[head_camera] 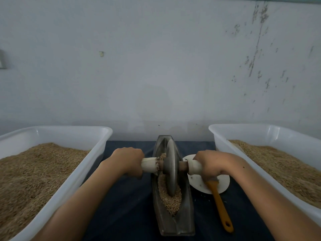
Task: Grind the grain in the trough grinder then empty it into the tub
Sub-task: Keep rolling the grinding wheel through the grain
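Observation:
A long grey boat-shaped trough grinder (188, 206) lies lengthwise on the dark cloth in front of me. Tan grain (171, 200) fills its groove. A grey grinding wheel (171, 167) stands upright in the grain on a cross axle. My left hand (127, 161) grips the pale left handle (149, 165). My right hand (211, 165) grips the pale right handle (194, 166). A white tub (97, 153) of grain stands on the left, and a second white tub (224, 141) of grain on the right.
A white round plate (224, 184) lies right of the trough, half under my right hand. A brush with an orange handle (221, 207) rests on it and points toward me. A pale scuffed wall (156, 66) rises close behind the tubs.

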Available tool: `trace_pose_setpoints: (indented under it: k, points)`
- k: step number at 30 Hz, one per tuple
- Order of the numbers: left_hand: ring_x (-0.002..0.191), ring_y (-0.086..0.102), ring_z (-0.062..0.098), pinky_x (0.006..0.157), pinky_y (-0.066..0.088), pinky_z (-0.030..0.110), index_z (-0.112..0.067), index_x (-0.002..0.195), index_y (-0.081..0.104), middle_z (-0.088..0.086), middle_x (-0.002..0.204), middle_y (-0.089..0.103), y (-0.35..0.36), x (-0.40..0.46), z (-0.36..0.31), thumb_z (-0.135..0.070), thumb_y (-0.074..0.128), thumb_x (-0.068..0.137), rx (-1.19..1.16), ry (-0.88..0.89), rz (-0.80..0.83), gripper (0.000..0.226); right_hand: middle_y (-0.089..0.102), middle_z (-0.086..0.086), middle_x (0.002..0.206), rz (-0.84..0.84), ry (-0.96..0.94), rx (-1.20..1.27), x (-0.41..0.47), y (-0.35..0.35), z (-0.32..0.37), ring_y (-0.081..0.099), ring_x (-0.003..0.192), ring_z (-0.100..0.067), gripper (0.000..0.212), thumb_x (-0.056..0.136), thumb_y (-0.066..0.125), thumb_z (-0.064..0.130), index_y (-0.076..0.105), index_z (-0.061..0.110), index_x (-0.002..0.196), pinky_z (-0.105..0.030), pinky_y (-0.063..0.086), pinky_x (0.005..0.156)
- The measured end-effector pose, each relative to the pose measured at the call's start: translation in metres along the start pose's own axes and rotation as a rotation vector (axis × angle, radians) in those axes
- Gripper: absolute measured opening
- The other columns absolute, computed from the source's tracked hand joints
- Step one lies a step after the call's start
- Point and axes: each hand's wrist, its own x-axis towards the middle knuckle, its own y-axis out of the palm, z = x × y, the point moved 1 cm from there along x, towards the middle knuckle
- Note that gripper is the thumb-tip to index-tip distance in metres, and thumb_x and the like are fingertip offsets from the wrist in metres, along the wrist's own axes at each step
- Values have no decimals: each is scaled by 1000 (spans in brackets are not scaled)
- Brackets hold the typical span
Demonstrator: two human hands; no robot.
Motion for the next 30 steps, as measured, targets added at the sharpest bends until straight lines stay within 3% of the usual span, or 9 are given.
trace_pose_setpoints:
  k: [3,6,10,13,17,19,22,25,30]
  points:
    - [87,58,16,69,38,29,-24,112,59,-2,100,64,3,1,-2,-36,68,76,-3,-33,-53,39,63,0,98,-110,-5,-38,7,4,0,62,90,-18,34,78,68,14,60,22,111,-31,51,81]
    - [88,59,18,68,36,29,-23,107,58,-2,98,62,9,3,-2,-32,62,81,-12,-75,-194,28,64,2,96,-393,-40,-81,19,14,0,59,83,-16,17,86,61,17,55,27,97,-30,48,76]
    - [82,55,15,67,34,28,-26,107,56,-4,96,61,11,4,-3,-31,58,85,-42,-106,-306,22,62,4,90,-690,-62,-139,27,26,1,44,70,-15,19,90,54,18,39,28,88,-28,31,63]
    - [77,51,14,67,35,28,-24,108,58,-5,90,58,10,4,-1,-32,58,84,-23,-80,-248,25,63,3,94,-631,-66,-131,24,23,1,49,74,-15,16,90,56,17,44,28,90,-29,38,67]
    - [82,56,15,68,38,28,-23,114,59,-2,100,64,3,1,1,-35,68,77,-16,-42,-56,40,64,0,98,-267,-71,-105,11,7,0,61,87,-17,24,82,64,14,59,25,103,-32,50,79]
    - [80,55,15,67,39,28,-24,114,59,-2,100,65,0,0,1,-37,72,73,-31,-32,50,45,65,-2,98,-94,-51,-64,2,3,-1,63,88,-18,34,77,68,11,61,23,108,-31,52,77]
    - [74,55,13,65,39,27,-22,111,62,-2,97,68,-1,-1,2,-37,73,71,-45,-31,115,44,63,-2,92,-14,-30,-36,0,0,-1,62,86,-18,35,75,69,8,61,19,108,-27,50,69]
    - [82,57,15,67,38,28,-23,111,59,-2,100,65,1,1,0,-37,69,74,-13,-61,-1,40,60,3,85,-98,-18,-36,9,4,-1,60,81,-16,30,76,68,10,59,23,102,-27,46,68]
    - [92,59,19,68,34,29,-24,107,55,-3,100,62,8,5,-5,-32,54,87,26,-85,-363,21,64,4,90,-564,-49,-46,26,23,-4,61,83,-17,15,88,55,16,49,30,88,-32,48,74]
